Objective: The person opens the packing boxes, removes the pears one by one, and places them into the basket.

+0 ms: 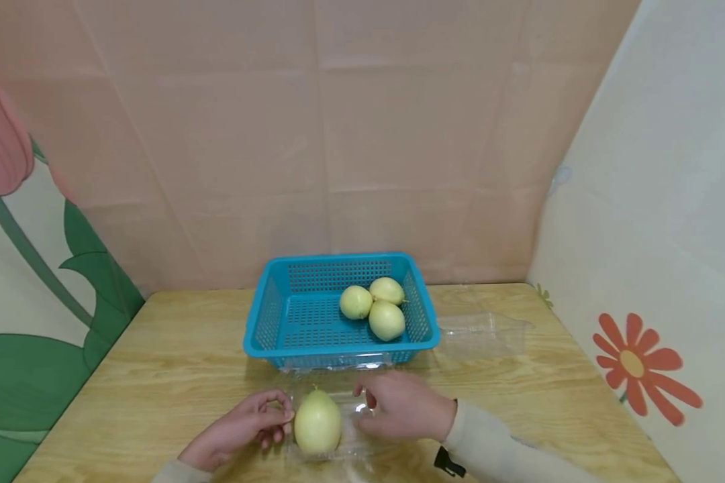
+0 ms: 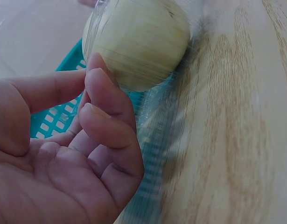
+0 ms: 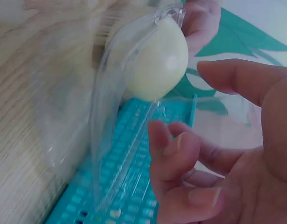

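Observation:
A pale yellow-green pear (image 1: 317, 422) with a short stem sits in the left part of a clear plastic clamshell box (image 1: 353, 444), whose lid is raised. With thumb and forefinger, my left hand (image 1: 248, 426) pinches the box's left edge, close beside the pear; the left wrist view shows the fingertips (image 2: 97, 77) against the clear plastic. My right hand (image 1: 407, 406) hovers over the box's right side, apart from the pear. In the right wrist view its fingers (image 3: 173, 154) are loosely bent, thumb apart, with nothing between them.
Behind the box stands a blue plastic basket (image 1: 311, 351) holding three more pears (image 1: 387, 320) at its right side. Another clear plastic box (image 1: 483, 333) lies to the basket's right on the wooden table (image 1: 133, 402). Cloth-like backdrops rise at the back and both sides.

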`<state>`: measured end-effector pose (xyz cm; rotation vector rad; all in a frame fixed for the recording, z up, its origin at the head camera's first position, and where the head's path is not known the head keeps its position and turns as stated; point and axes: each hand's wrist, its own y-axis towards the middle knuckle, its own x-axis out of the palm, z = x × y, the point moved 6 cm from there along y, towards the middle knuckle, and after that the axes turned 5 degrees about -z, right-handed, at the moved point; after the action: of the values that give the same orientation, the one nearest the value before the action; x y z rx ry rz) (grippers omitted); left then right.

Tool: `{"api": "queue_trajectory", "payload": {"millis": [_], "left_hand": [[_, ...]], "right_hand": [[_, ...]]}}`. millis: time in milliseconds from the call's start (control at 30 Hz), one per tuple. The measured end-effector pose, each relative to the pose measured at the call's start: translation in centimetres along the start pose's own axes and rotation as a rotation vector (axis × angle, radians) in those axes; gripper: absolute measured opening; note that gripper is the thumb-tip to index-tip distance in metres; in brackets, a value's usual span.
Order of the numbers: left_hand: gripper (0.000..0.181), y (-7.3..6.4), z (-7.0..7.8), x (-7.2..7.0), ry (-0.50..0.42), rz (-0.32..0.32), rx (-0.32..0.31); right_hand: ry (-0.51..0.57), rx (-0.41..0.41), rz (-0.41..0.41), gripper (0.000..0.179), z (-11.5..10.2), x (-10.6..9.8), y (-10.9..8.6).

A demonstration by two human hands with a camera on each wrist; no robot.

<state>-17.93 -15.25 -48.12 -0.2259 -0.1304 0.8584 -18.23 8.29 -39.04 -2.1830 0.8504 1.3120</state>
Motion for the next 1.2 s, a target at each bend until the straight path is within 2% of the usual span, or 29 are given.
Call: {"api": "queue_trajectory", "payload": {"millis": [200,433,733,1200], "left_hand": [[0.016,0.1,0.0,0.0,-0.002,-0.001,0.006],[0.015,0.1,0.0,-0.1,-0.004,-0.008,0.004],[0.013,0.2,-0.3,-0.2,-0.009,-0.025,0.01],[0.012,0.1,-0.3,-0.1,-0.053,-0.031,-0.006]], "right_hand": [[-0.016,0.027,-0.004,0.052,-0.9,0.7,1.4],[-0.043,0.069,-0.054,0.072,-2.1,1.3,3.2],[-0.119,0.104,-0.103,0.068,-3.6,1.9,4.5],[-0.132,0.21,-0.163,0.073,-3.5,3.3,5.3]]}}
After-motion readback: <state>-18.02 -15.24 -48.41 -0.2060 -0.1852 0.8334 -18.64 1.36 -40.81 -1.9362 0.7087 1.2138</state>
